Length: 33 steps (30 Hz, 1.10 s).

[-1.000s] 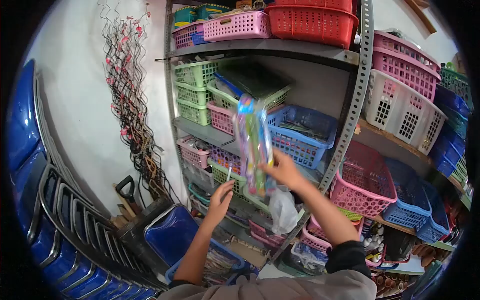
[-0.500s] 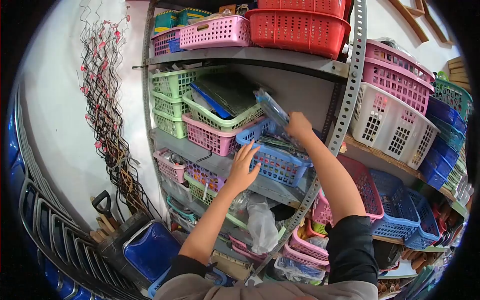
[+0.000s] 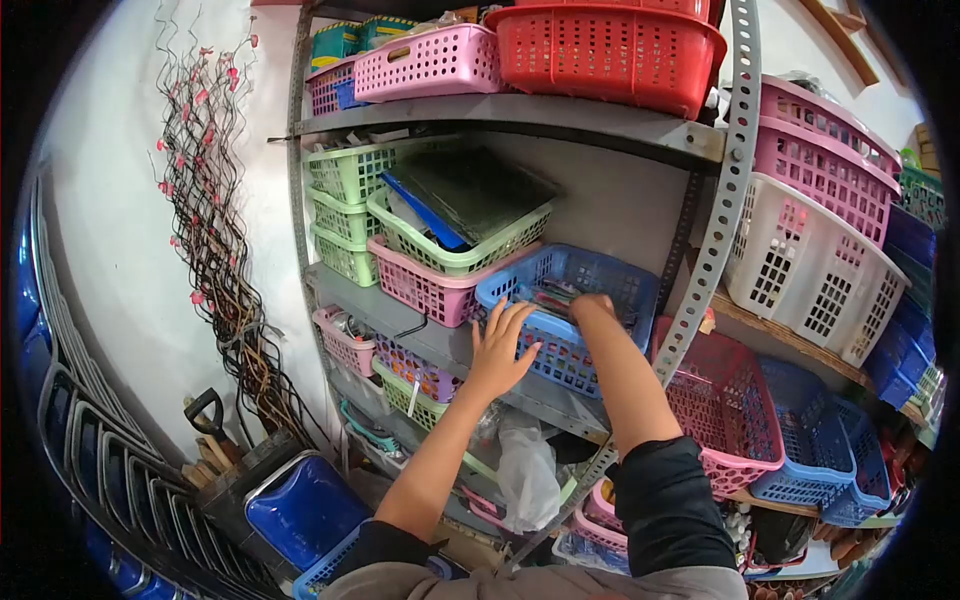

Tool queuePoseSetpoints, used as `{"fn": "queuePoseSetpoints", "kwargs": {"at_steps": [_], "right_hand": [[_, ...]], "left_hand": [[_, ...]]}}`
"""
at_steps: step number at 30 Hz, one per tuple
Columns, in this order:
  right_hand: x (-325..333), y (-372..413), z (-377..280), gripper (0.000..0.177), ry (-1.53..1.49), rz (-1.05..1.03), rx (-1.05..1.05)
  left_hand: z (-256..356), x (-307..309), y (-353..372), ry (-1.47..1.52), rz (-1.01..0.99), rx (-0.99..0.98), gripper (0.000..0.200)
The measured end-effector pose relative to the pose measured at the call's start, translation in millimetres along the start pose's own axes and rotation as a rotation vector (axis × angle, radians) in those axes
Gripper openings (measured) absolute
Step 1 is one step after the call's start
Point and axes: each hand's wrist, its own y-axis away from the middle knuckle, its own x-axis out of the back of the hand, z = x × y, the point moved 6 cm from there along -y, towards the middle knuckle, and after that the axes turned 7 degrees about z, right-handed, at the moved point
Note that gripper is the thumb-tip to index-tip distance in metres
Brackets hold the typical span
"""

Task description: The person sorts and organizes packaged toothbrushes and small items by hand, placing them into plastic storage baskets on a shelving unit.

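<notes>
A blue plastic basket [image 3: 570,355] with lattice sides stands on the middle shelf, and thin packets [image 3: 548,296] lie inside it. Against its front left side is my left hand [image 3: 500,350], fingers spread and holding nothing. My right hand [image 3: 594,308] reaches down into the basket beside the packets; its fingers are out of sight, so what they grip does not show. Left of the blue basket, a pale green basket [image 3: 470,262] rests on a pink basket [image 3: 420,290]. A dark, plastic-wrapped flat stack [image 3: 480,200] lies across the green one.
A perforated metal post [image 3: 735,190] rises right of the blue basket. Red baskets [image 3: 610,60] sit on the shelf above. A white plastic bag [image 3: 528,475] hangs below. Blue folding chairs [image 3: 305,505] and twisted decorative branches [image 3: 215,220] stand at left.
My right hand has lowered into the blue basket; the clear plastic packet it held above the rim no longer shows there. My left hand stays by the basket's front. The view has shifted slightly.
</notes>
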Motion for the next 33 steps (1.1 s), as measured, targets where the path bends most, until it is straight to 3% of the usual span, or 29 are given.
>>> {"fn": "queuePoseSetpoints", "kwargs": {"at_steps": [3,5,11,18,22,25,27,29,31,33], "right_hand": [[-11.6,16.3,2.5,0.041,0.149,-0.187,0.056],[-8.6,24.0,8.0,0.048,-0.07,-0.173,-0.021],[-20.4,10.4,3.1,0.065,-0.299,-0.133,-0.038],[-22.4,-8.8,13.1,0.076,-0.304,-0.049,-0.021],[-14.9,1.0,1.2,0.081,-0.307,-0.026,0.039],[58.2,62.6,-6.0,0.033,0.109,0.393,0.09],[94.3,96.4,-34.9,0.034,0.136,0.719,0.176],[110.5,119.1,-73.9,0.023,-0.041,1.025,0.423],[120.7,201.3,-108.3,0.029,-0.238,1.103,0.641],[112.8,284.6,-138.7,0.028,-0.363,1.043,0.831]], "left_hand": [[2.6,0.8,-0.5,0.011,-0.001,0.019,0.056],[3.1,0.5,-0.8,0.009,-0.005,0.032,0.056],[1.7,3.9,-1.3,0.016,-0.018,0.055,0.055],[-12.1,19.8,8.5,0.077,-0.119,0.118,0.058],[-29.5,72.8,53.6,0.002,-0.175,0.217,0.054],[-59.7,115.7,89.7,0.036,-0.131,0.196,0.052],[-71.3,146.1,113.9,0.077,-0.092,0.237,0.049],[-70.1,174.7,138.3,0.21,-0.067,0.351,0.051],[-85.5,185.8,170.4,0.135,-0.091,0.452,0.05],[-74.4,199.8,194.9,0.261,-0.136,0.522,0.049]]}}
